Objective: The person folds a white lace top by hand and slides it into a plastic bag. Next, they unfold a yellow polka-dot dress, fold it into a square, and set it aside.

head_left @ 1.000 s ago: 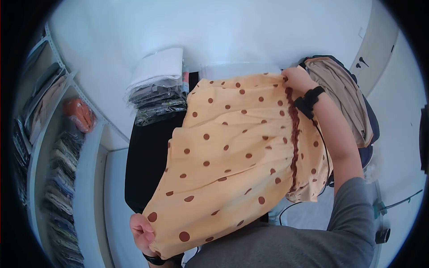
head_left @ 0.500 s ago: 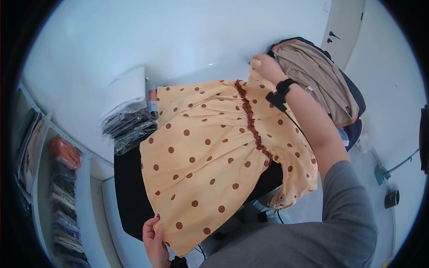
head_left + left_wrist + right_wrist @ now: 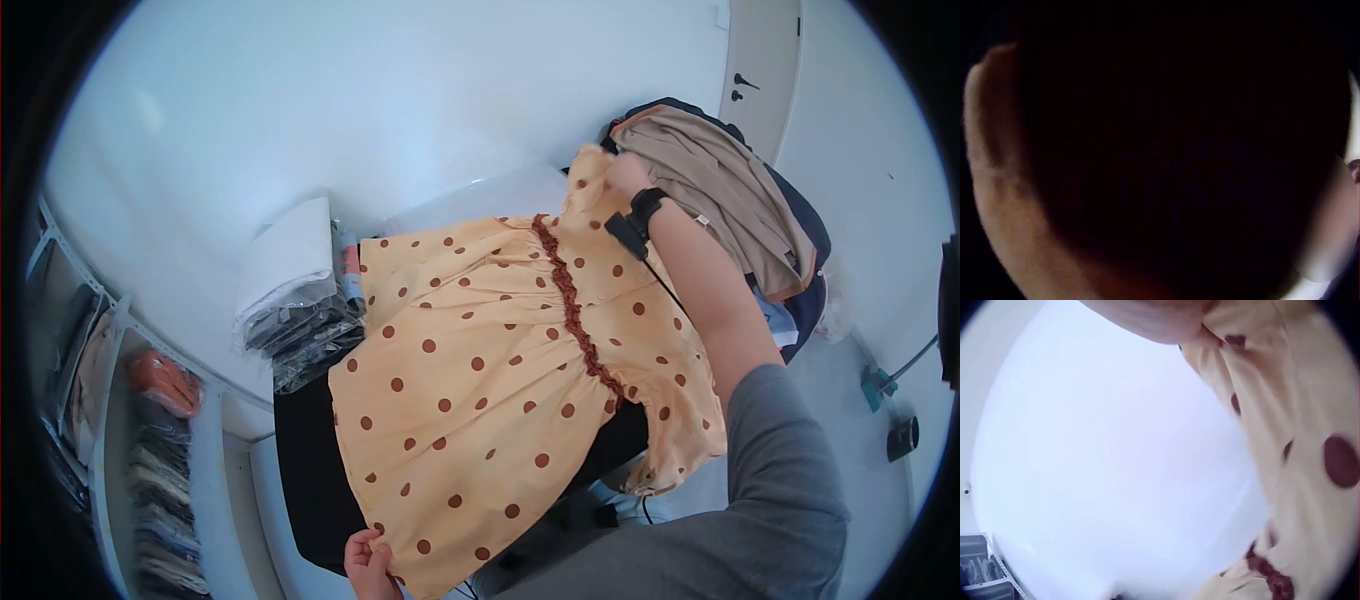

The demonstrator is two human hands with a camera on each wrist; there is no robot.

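A pale yellow garment with brown dots (image 3: 480, 370) lies spread over a black surface (image 3: 315, 470), a ruffled brown band (image 3: 572, 310) crossing it. At the hem's lower left corner, my left hand (image 3: 370, 565) pinches the cloth between thumb and fingers. My right hand (image 3: 628, 175) grips the garment near its top, beside a raised sleeve; in the right wrist view that hand (image 3: 1160, 319) holds gathered cloth (image 3: 1297, 394). The other sleeve (image 3: 685, 440) hangs toward the body. Darkness covers most of the left wrist view.
Behind on the left stands a stack of bagged clothes (image 3: 300, 300) with a white one (image 3: 290, 250) on top. Beige and dark garments (image 3: 710, 180) are heaped at the back right. Shelves of packed clothes (image 3: 160, 500) line the left side; a door (image 3: 760, 70) is at upper right.
The garment has come down from a raised, slanting hold and now lies flatter, its ruffled band and sleeve more exposed. My right hand has shifted along the top. The head view has turned.
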